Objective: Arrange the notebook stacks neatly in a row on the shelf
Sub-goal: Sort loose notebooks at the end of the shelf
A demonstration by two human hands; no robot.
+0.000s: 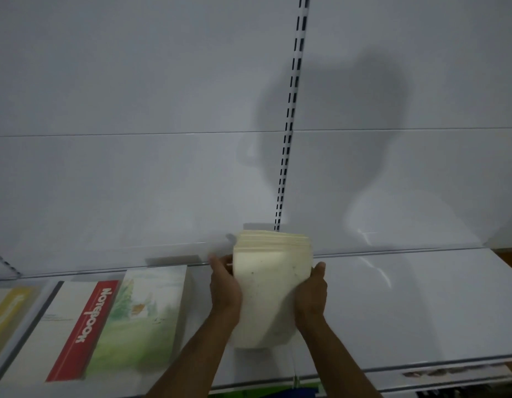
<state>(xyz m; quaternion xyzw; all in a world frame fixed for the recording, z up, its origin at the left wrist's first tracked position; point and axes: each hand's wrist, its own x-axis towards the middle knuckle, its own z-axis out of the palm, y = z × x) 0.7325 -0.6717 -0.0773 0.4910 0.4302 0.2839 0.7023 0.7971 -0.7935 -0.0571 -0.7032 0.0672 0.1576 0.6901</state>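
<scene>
A cream-coloured stack of notebooks (270,285) is held between both hands over the middle of the white shelf (407,305). My left hand (224,285) grips its left side and my right hand (312,294) grips its right side. The stack's page edges face the back wall. To the left lies a notebook stack with a green landscape cover (145,320), then a white one with a red "Notebook" band (74,331), then a yellow-green one (5,311) at the frame's left edge.
The white back panel carries a slotted upright rail (289,130) just behind the held stack. The shelf surface extends bare to the right of my hands. The shelf's front lip (421,369) runs along the bottom right.
</scene>
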